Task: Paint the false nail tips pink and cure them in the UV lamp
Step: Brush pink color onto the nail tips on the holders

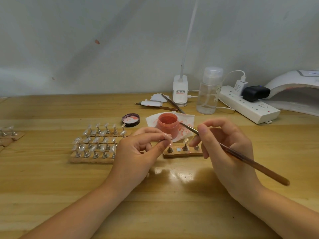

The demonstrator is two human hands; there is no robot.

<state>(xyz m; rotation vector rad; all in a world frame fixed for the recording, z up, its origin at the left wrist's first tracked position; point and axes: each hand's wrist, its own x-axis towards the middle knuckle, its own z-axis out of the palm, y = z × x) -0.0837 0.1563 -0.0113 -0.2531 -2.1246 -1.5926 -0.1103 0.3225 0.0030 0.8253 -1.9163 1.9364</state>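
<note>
My left hand (138, 152) pinches a small nail tip on its stand between thumb and fingers, just above the left end of a short wooden holder strip (183, 153). That strip carries a few metal stands, one with a clear tip (185, 140). My right hand (224, 145) grips a long brown brush (250, 162); its tip rests at the rim of the open pink polish jar (168, 124). Several clear nail tips on stands (96, 144) fill wooden strips to the left. The white UV lamp (296, 90) stands at the far right.
The jar sits on a stained white tissue (189, 118), its black lid (130, 119) beside it. Behind are spare brushes (172, 104), a white lamp base (180, 90), a clear pump bottle (208, 92) and a power strip (248, 106) with plugs. More tips (7, 131) lie at the left edge.
</note>
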